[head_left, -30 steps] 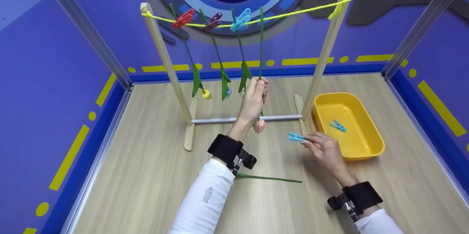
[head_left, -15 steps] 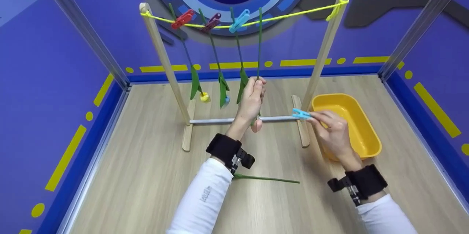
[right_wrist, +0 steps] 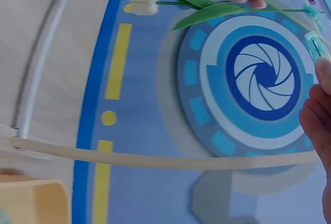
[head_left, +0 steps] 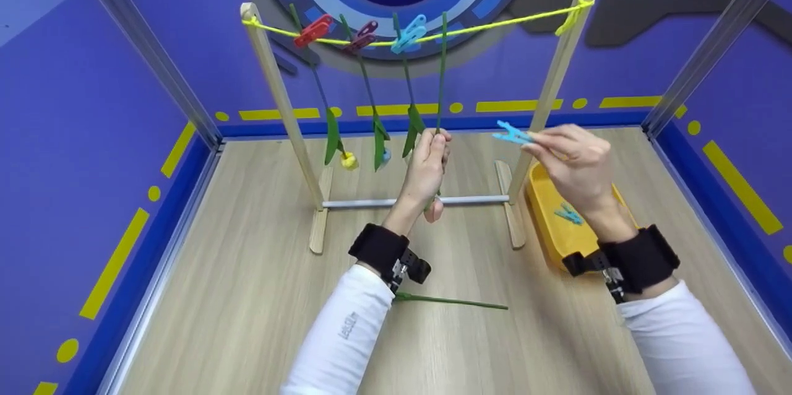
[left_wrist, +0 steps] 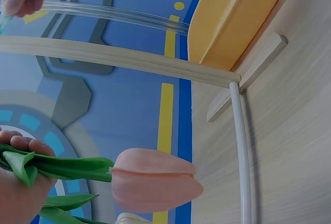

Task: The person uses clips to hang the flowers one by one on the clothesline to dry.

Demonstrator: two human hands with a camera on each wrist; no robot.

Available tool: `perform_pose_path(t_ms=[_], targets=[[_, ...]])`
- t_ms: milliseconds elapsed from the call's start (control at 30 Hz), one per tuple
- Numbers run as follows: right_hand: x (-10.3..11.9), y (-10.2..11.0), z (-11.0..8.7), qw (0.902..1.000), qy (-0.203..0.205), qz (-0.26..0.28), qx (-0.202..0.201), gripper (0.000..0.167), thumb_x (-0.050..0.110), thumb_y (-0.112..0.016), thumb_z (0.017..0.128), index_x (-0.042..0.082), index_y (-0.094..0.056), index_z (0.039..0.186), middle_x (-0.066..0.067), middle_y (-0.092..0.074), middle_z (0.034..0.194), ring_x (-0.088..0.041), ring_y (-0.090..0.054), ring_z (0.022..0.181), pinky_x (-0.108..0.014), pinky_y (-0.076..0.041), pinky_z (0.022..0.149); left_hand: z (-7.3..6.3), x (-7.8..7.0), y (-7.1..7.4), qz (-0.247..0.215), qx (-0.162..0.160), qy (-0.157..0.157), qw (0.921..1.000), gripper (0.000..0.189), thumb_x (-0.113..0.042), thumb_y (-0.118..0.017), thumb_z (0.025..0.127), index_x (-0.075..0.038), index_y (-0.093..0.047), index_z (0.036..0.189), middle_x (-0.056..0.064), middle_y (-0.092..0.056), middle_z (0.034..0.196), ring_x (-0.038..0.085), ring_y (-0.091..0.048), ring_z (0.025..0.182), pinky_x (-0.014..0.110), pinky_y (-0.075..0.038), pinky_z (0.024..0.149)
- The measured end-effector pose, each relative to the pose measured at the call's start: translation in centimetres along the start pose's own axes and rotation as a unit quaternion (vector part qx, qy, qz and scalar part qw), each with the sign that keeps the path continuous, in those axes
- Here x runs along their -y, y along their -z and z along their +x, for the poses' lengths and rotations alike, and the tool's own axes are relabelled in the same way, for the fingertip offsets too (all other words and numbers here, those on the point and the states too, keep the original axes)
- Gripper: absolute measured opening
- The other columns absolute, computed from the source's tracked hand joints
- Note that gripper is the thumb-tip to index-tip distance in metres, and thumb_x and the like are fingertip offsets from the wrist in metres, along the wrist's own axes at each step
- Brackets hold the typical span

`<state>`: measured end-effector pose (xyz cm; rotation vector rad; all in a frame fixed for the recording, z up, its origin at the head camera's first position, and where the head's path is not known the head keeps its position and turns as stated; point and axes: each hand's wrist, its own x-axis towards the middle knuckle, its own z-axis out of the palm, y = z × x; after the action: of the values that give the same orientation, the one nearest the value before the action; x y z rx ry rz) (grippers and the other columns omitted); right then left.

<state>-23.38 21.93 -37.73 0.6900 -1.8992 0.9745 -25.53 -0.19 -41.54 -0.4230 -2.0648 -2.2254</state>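
In the head view my left hand (head_left: pixel 426 169) grips an upside-down pink tulip (left_wrist: pixel 155 180), bloom downward. Its green stem (head_left: pixel 442 73) rises to the yellow cord (head_left: pixel 501 23), with no peg on it. Between thumb and fingertips, my right hand (head_left: pixel 575 163) pinches a light blue clothespin (head_left: pixel 513 133), right of the stem and below the cord. Three flowers hang to the left from a red clothespin (head_left: pixel 314 30), a dark purple clothespin (head_left: pixel 361 36) and another light blue clothespin (head_left: pixel 409 34). The right wrist view shows a white tulip (right_wrist: pixel 144 4) beyond my left hand.
Two wooden posts (head_left: pixel 277 88) on feet carry the cord, joined low down by a white bar (head_left: pixel 359 204). At right stands a yellow tray (head_left: pixel 547 221) with light blue clothespins (head_left: pixel 569 214) inside. Another green stem (head_left: pixel 458 302) lies on the table, partly behind my left forearm.
My right hand has risen from beside the tray's near left edge to above the tray, carrying the light blue clothespin. The left hand and pink tulip stay nearly in place.
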Motion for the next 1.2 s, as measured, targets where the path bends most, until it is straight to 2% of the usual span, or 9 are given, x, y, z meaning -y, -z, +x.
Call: perform_pose_path(t_ms=[167,300,400,467,567,700,933,1033,1200], targets=[[1.0,0.2,2.7,1.0,0.004,-0.001,0.001,0.02,-0.001,-0.085,0.07,-0.001,-0.078,0.089,-0.017,-0.074,0.078,-0.008,-0.06,0.072,-0.005,-0.041,0.073,0.0,-0.2,-0.1,0.011,0.001,-0.002,0.9999,0.025,-0.016,-0.027,0.11,0.0,-0.047,0.113,-0.001,-0.035,0.077,0.011,-0.029,0.065,0.022,-0.027,0.062],[1.8,0.1,4.8,1.0,-0.001,-0.001,-0.006,0.019,0.003,-0.086,0.072,0.001,-0.079,0.089,-0.016,-0.074,0.078,0.008,-0.056,0.076,-0.006,-0.041,0.071,0.1,-0.4,-0.1,0.02,0.0,-0.012,0.9997,0.028,-0.015,-0.028,0.11,0.006,-0.046,0.115,-0.001,-0.035,0.078,0.011,-0.029,0.065,0.022,-0.026,0.062],[2.2,0.0,6.4,0.9999,-0.003,-0.007,-0.007,0.018,0.006,-0.084,0.074,0.001,-0.079,0.09,-0.017,-0.074,0.078,0.014,-0.052,0.076,-0.005,-0.039,0.068,0.1,-0.4,0.0,0.024,-0.002,-0.011,0.9996,0.027,-0.015,-0.029,0.11,0.004,-0.048,0.114,-0.001,-0.036,0.078,0.011,-0.029,0.065,0.022,-0.027,0.062],[2.5,-0.2,7.4,0.9999,-0.003,-0.016,-0.004,0.016,0.009,-0.082,0.078,0.0,-0.079,0.091,-0.018,-0.073,0.079,0.009,-0.052,0.073,-0.006,-0.036,0.066,0.1,-0.3,-0.1,0.022,-0.001,-0.008,0.9997,0.025,-0.015,-0.029,0.11,0.001,-0.048,0.113,-0.001,-0.036,0.078,0.01,-0.029,0.064,0.022,-0.027,0.061],[3.0,-0.6,8.7,0.9994,0.003,-0.034,0.01,0.019,0.015,-0.078,0.084,-0.001,-0.079,0.094,-0.019,-0.071,0.08,-0.007,-0.053,0.068,-0.01,-0.031,0.065,0.0,-0.2,-0.1,0.023,-0.001,-0.002,0.9997,0.025,-0.017,-0.029,0.11,-0.002,-0.048,0.113,-0.001,-0.037,0.078,0.01,-0.029,0.064,0.021,-0.027,0.06],[3.5,-1.2,10.1,0.9969,0.008,-0.064,0.044,0.024,0.019,-0.07,0.093,-0.003,-0.077,0.098,-0.021,-0.068,0.082,-0.022,-0.053,0.067,-0.013,-0.029,0.065,-0.1,0.0,-0.1,0.017,0.002,0.007,0.9998,0.028,-0.02,-0.028,0.11,-0.001,-0.048,0.114,-0.001,-0.038,0.079,0.011,-0.031,0.065,0.022,-0.028,0.061],[4.2,-2.1,12.5,0.9902,-0.048,-0.099,0.086,0.025,0.017,-0.061,0.099,-0.004,-0.076,0.102,-0.022,-0.066,0.084,-0.019,-0.047,0.067,-0.017,-0.027,0.064,-0.1,0.3,-0.1,0.02,0.005,0.012,0.9997,0.029,-0.022,-0.028,0.11,0.0,-0.047,0.115,-0.001,-0.037,0.079,0.011,-0.032,0.066,0.023,-0.029,0.062],[4.7,-2.4,13.5,0.986,-0.073,-0.111,0.101,0.026,0.016,-0.058,0.101,-0.002,-0.076,0.104,-0.021,-0.066,0.087,-0.022,-0.05,0.07,-0.021,-0.028,0.066,-0.1,0.2,0.0,0.026,0.002,0.013,0.9996,0.027,-0.021,-0.028,0.11,-0.003,-0.048,0.114,-0.001,-0.037,0.079,0.011,-0.031,0.066,0.022,-0.028,0.061],[5.3,-3.0,14.9,0.9777,-0.085,-0.139,0.132,0.028,0.014,-0.053,0.102,-0.002,-0.076,0.106,-0.021,-0.071,0.094,-0.034,-0.065,0.083,-0.032,-0.045,0.073,0.0,-0.1,0.1,0.03,0.001,0.01,0.9995,0.027,-0.021,-0.029,0.11,-0.003,-0.048,0.114,-0.002,-0.037,0.078,0.011,-0.031,0.064,0.021,-0.028,0.06]])
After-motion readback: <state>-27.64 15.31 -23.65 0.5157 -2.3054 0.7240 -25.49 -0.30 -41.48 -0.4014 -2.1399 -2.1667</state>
